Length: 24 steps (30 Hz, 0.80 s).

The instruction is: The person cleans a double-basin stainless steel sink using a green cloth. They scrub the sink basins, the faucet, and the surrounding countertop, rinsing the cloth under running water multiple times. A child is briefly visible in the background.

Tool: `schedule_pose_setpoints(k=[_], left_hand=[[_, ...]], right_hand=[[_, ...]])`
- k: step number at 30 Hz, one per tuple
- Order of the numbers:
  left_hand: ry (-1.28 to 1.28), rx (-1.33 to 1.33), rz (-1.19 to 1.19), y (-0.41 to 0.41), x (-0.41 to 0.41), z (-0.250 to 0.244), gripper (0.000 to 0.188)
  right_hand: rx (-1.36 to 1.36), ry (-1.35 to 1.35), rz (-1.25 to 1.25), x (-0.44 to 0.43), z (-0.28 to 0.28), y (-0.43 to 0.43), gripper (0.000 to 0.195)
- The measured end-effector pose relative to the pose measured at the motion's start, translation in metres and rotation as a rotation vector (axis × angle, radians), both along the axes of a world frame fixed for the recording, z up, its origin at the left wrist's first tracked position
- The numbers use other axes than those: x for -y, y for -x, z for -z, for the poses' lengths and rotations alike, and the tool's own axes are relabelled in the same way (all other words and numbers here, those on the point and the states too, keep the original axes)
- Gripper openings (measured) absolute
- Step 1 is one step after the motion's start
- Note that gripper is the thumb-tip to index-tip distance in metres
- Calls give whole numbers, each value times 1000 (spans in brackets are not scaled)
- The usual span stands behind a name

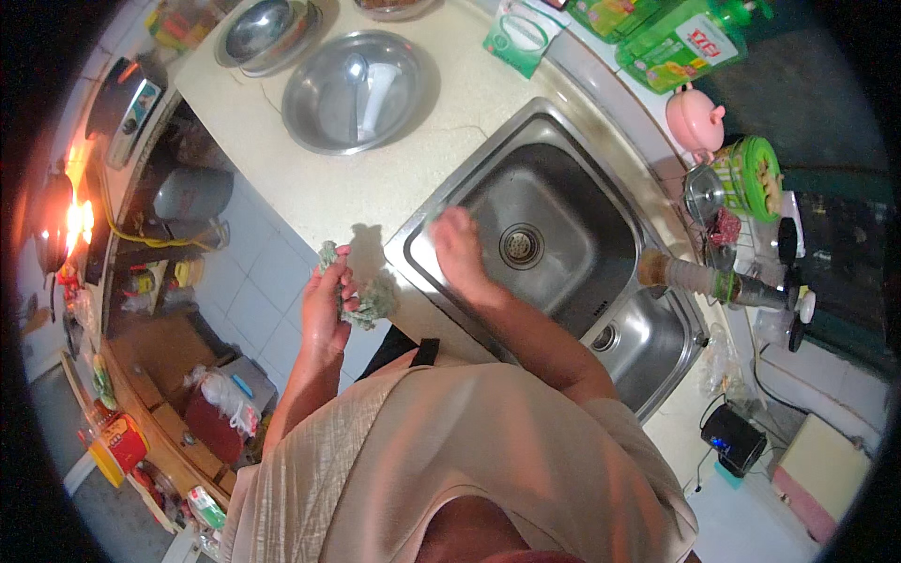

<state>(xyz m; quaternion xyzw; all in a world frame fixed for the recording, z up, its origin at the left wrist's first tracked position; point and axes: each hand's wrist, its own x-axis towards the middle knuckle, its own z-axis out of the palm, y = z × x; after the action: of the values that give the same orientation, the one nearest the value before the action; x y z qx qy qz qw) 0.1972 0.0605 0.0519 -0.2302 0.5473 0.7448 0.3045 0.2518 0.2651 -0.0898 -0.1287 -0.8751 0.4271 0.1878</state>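
My left hand [327,295] grips a crumpled pale green cloth [369,306] beside the counter's front edge, with one end of the cloth poking up past the thumb. Over the left rim of the stainless steel sink [563,190] is my right hand [459,246], blurred; a faint greenish patch shows near its fingertips, and whether it holds anything cannot be told. The large basin's drain [521,246] lies to the right of that hand. A steel bowl [295,105] with a spoon [355,70] and a white object in it stands on the counter farther off.
Green detergent bottles [679,49], a pink lidded pot [693,118] and a green-lidded container [764,179] line the ledge behind the sink. A ribbed tube [693,274] extends over the sink's divider. At the far left, a flame [79,218] burns beside a dark pan [53,222].
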Motion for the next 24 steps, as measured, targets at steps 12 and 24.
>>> schedule_pose_setpoints(k=[12,24], left_hand=[[11,-30,-12,1,12,-4,23],[16,-44,31,6,-5,-6,27]], right_hand=[[414,71,-469,-42,-37,-173,31],[18,-546,142,-197,-37,1,26]])
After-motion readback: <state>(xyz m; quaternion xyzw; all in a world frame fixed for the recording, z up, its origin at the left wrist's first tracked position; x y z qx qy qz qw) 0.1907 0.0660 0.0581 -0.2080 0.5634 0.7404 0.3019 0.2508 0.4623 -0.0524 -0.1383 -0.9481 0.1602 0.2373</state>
